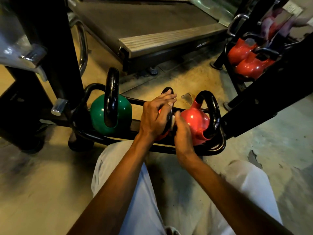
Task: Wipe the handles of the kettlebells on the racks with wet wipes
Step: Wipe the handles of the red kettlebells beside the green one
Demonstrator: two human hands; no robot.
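Left hand (155, 114): fingers curled over the black handle (167, 92) of the middle red kettlebell (160, 135) on the low rack (138, 101).
Right hand (182, 131): pinches a white wet wipe (173, 120) against that handle.
Neighbours: green kettlebell (110, 114) left, another red kettlebell (194, 122) right.

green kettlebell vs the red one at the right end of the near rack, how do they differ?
Colour: the green kettlebell has a green body, the right red kettlebell a red one.
Place: green sits at the rack's left end, red at its right end.
Contact: the right hand, holding a white wipe, lies against the red one; nothing touches the green.
Shared: glossy black handles, same lower rack.
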